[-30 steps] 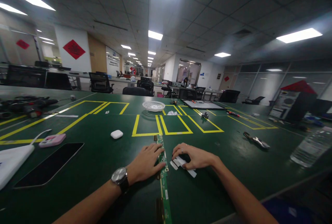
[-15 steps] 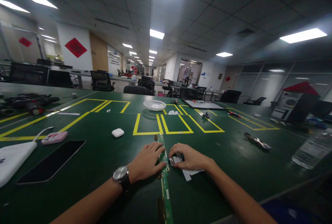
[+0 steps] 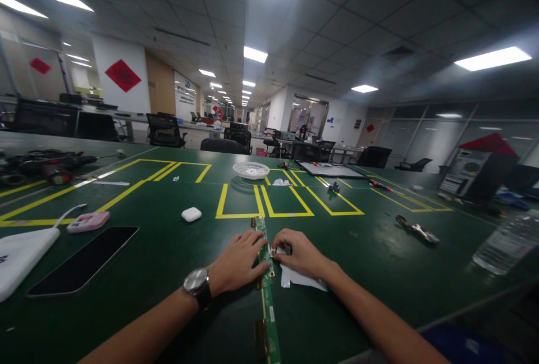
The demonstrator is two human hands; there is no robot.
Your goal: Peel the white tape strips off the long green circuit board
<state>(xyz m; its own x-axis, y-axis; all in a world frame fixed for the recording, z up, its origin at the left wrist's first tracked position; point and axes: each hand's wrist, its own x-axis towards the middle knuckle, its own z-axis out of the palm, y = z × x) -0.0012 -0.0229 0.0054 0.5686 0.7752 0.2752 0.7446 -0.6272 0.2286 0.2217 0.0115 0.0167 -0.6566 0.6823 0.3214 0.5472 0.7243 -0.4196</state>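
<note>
A long, narrow green circuit board [image 3: 272, 313] runs lengthwise over the green table, with brown flexible tabs on its left side. My left hand [image 3: 238, 257], wearing a watch, lies across the upper part of the board, its fingertips and thumb holding it down. Close to the board's right edge, my right hand [image 3: 301, 251] has thumb and fingers pinched around a small white piece [image 3: 278, 251]; the fingers partly cover it, and its kind is unclear. Beneath that palm, a flat white sheet or strip [image 3: 301, 280] sticks out on the table.
On the left are a black phone [image 3: 86, 260], a white earbud case [image 3: 191, 214], a pink case [image 3: 88, 222] and a white device with a cable [image 3: 25, 257]. A white basket [image 3: 251, 171] stands ahead. Rightward are a metal tool [image 3: 416, 230] and a clear bottle [image 3: 505, 243].
My right hand has moved slightly left, bringing the small white piece up to the board's edge. The white sheet has shifted under it. My left hand stays on the board.
</note>
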